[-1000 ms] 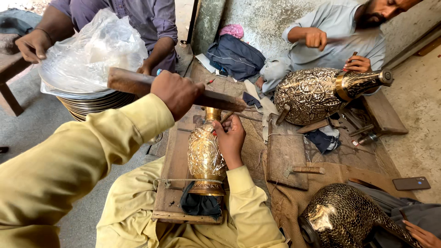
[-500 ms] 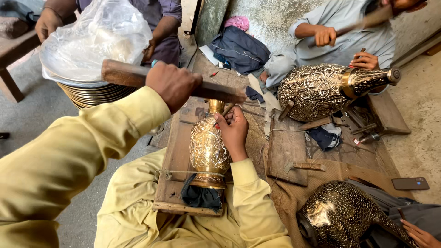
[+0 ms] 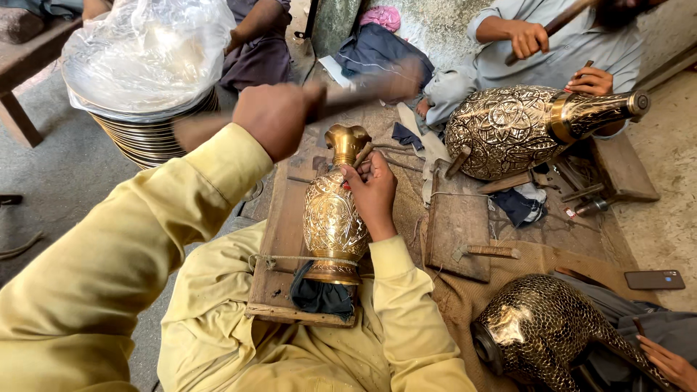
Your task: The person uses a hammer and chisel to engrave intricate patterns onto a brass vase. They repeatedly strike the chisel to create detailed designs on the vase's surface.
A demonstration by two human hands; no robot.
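Workshop floor: a wooden board (image 3: 279,239) is bearing a brass vase (image 3: 332,221) lying lengthways.
The left hand (image 3: 276,120), clamped on a wooden mallet (image 3: 348,98), is swinging lower than before; the right hand (image 3: 372,190) is pinching a small chisel (image 3: 361,156) against the vase's shoulder.
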